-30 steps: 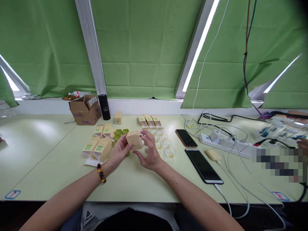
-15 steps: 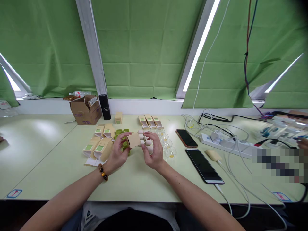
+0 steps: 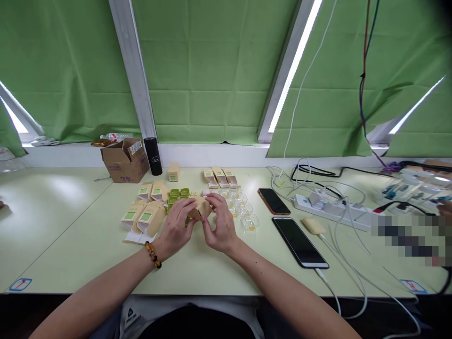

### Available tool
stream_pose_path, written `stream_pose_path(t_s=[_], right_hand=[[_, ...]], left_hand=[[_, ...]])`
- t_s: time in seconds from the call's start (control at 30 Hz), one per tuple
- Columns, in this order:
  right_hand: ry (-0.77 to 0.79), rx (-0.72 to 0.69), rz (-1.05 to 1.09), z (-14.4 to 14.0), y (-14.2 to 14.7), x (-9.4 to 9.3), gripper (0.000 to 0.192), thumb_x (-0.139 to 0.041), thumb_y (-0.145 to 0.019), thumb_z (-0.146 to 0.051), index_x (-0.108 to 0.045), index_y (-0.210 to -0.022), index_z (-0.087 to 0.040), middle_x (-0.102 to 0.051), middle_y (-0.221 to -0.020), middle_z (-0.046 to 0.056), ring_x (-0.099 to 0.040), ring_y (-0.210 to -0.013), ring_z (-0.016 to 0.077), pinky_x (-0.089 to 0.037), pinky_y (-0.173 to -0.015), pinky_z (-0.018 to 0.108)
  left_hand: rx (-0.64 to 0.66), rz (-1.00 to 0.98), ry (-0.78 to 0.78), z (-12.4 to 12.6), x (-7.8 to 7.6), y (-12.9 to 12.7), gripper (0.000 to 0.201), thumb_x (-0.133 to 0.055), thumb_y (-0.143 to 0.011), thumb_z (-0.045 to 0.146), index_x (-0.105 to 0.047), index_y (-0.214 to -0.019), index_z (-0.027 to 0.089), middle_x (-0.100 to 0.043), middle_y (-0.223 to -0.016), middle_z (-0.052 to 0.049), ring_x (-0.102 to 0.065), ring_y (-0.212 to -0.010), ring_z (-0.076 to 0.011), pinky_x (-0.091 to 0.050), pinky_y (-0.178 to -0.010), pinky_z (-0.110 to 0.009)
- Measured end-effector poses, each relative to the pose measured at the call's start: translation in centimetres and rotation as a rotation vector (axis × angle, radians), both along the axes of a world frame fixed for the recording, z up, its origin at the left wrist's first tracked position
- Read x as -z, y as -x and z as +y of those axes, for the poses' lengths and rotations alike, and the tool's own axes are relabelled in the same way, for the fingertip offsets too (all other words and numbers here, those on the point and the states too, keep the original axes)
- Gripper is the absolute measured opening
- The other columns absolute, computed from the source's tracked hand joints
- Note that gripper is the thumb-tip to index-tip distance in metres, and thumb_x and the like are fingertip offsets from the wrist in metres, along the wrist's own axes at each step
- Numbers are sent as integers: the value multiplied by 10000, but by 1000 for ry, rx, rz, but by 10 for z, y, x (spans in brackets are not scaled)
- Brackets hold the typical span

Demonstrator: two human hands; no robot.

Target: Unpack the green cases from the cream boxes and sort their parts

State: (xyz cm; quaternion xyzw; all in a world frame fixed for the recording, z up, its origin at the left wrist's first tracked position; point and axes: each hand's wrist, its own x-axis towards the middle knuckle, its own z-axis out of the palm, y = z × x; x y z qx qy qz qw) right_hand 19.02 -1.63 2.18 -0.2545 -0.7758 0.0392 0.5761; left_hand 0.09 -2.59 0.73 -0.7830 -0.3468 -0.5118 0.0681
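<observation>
Between both hands is a small tan cardboard box (image 3: pixel 199 207), held just above the table. My left hand (image 3: pixel 179 220) grips its left side, and my right hand (image 3: pixel 219 225) grips its right side, thumbs near a slit at the box's near end. Left of my hands lie several open tan boxes (image 3: pixel 151 218) with green labels. Behind my left hand are several small green cups (image 3: pixel 174 193). Right of my right hand stand several clear plastic covers (image 3: pixel 250 222) with yellow bits in them. The white pieces behind my hands are mostly hidden.
At the back are a closed tan box (image 3: pixel 173 172), three more open boxes (image 3: pixel 220 178), a black bottle (image 3: pixel 153 156) and a brown carton (image 3: pixel 125 162). Two phones (image 3: pixel 300 242) and a power strip (image 3: pixel 334 211) with loose cables lie to the right. Another person's hand shows at the right edge.
The fingers of both hands have come closer together around the box. The box has turned, and its near end now shows a slit between my thumbs.
</observation>
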Motion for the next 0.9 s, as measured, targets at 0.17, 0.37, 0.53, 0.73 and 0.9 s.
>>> stream_pose_path(t_s=[0.17, 0.37, 0.53, 0.73, 0.9], right_hand=[[-24, 29, -32, 2, 1, 4, 696, -616, -887, -145, -379, -1524, -293, -547, -1412, 179, -573, -1349, 370, -613, -973, 577], [-64, 22, 49, 10, -3, 4, 594, -464, -955, -88, -389, -1508, -292, -568, -1369, 160, -564, -1371, 323, -598, -1026, 562], [55, 14, 211, 13, -7, -2, 408, -392, -1067, -191, -431, -1461, -287, -595, -1375, 144, -608, -1317, 285, -577, -1050, 514], [290, -23, 412, 19, -6, -5, 291, -378, -1108, -339, -445, -1385, -282, -606, -1363, 132, -632, -1253, 265, -613, -945, 460], [178, 82, 328, 29, -12, 0, 318, -450, -1052, -221, -576, -1337, -285, -546, -1352, 133, -630, -1187, 284, -609, -940, 509]], left_hand=[[2, 20, 4, 0, 0, 0, 577, -647, -936, 111, -536, -1474, 290, -659, -1404, -140, -603, -1349, -334, -497, -1142, -617], [16, -12, 88, 1, -1, 0, 579, -631, -932, 111, -510, -1471, 283, -646, -1400, -142, -593, -1349, -337, -480, -1156, -626], [92, -98, 162, 2, 0, 2, 604, -619, -945, 112, -422, -1486, 295, -591, -1438, -149, -556, -1378, -307, -492, -1146, -576], [88, -53, 149, 4, -1, 4, 422, -565, -962, 93, -524, -1332, 293, -589, -1414, -134, -537, -1387, -307, -466, -1154, -566], [42, -40, 167, 2, -5, 3, 576, -527, -974, 77, -457, -1508, 280, -601, -1408, -140, -535, -1384, -309, -441, -1187, -560]])
